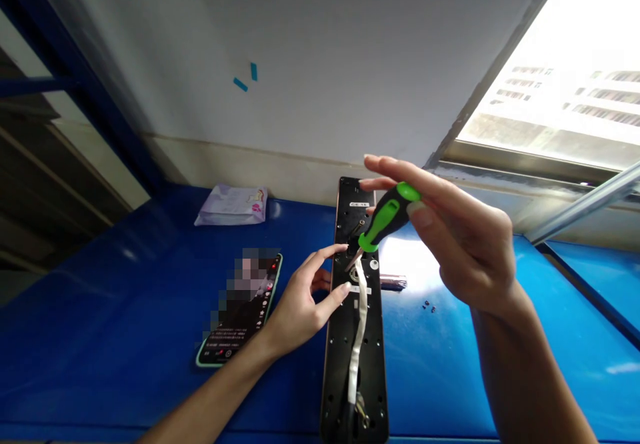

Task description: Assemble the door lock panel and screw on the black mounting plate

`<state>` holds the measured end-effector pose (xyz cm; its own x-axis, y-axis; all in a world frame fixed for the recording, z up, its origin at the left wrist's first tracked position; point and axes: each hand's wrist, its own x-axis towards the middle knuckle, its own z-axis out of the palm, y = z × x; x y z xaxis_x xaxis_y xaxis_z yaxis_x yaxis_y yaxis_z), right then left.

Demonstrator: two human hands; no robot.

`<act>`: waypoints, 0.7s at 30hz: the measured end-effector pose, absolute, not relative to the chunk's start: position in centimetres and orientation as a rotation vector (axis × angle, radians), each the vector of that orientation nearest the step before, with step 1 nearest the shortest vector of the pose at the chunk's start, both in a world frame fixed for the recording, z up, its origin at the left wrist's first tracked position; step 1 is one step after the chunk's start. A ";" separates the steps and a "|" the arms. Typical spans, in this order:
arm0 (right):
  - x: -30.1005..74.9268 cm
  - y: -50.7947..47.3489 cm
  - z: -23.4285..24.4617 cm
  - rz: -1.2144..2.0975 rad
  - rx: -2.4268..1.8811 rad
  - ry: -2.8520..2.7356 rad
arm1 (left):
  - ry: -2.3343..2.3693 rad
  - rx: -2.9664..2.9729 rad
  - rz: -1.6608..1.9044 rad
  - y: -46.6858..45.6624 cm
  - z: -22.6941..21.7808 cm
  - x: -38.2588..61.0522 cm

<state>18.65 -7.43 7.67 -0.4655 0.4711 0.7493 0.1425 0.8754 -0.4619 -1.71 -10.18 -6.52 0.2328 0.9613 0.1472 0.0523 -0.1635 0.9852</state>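
A long black metal panel (pixel 370 357) with screw holes lies lengthwise on the blue table, a white-sleeved cable (pixel 358 337) running along it. My left hand (pixel 307 297) grips the panel's left edge, with thumb and index fingertips on its top face. In my right hand (pixel 450 231) is a green and black screwdriver (pixel 385 217), held tilted between thumb and fingers. Its tip points down at the panel near the cable's upper end, just by my left fingertips; whether it sits in a screw is too small to tell. A short brass-coloured post (pixel 359 226) stands above that spot.
A phone (pixel 235 317) with a lit screen lies left of my left hand. Farther back is a pale purple packet (pixel 233 205). Several tiny dark screws (pixel 429 307) lie right of the panel, near a shiny metallic piece (pixel 393 282). A wall and window border the blue table (pixel 125 337).
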 end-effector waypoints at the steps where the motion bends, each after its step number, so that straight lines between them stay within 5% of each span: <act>1: 18.6 -7.5 7.7 0.442 -0.424 -2.038 | 1.010 1.476 1.113 -10.2 -6.5 -1.7; 6: 18.6 -7.5 7.6 0.099 -0.490 -1.900 | 1.013 1.492 1.117 -10.2 -6.4 -1.5; 12: 18.7 -7.5 7.7 0.423 -0.395 -2.038 | 1.015 1.494 1.114 -10.2 -6.3 -1.6; 17: 18.3 -7.6 7.5 0.084 -0.489 -1.895 | 0.992 1.481 1.126 -10.2 -6.4 -1.6; 21: 18.4 -7.8 7.7 0.241 -0.487 -2.005 | 0.985 1.461 1.102 -10.1 -6.2 -1.6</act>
<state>18.40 -7.76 7.74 -0.4035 0.4376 0.8035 0.2350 0.8983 -0.3712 -1.57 -10.15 -6.23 0.2486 0.9585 0.1399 0.0319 -0.1524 0.9878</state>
